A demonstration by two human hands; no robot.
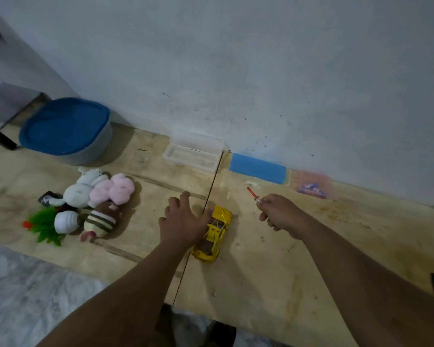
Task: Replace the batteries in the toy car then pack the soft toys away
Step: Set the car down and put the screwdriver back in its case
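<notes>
A yellow toy car (pixel 214 235) lies on the wooden table near the middle. My left hand (pixel 183 220) hovers over the car's left side with fingers spread, touching or almost touching it. My right hand (pixel 280 212) is closed around a small red-handled screwdriver (pixel 252 192), whose tip points up and left, to the right of the car. Several soft toys lie in a heap at the left: a white rabbit (pixel 79 189), a pink plush (pixel 113 187), a brown striped one (pixel 103 217).
A grey tub with a blue lid (pixel 65 126) stands at the back left. An open clear plastic box (pixel 193 152), a blue-lidded box (pixel 258 167) and a pink box (pixel 313 184) line the wall. A green plastic plant (pixel 44 224) lies by the toys.
</notes>
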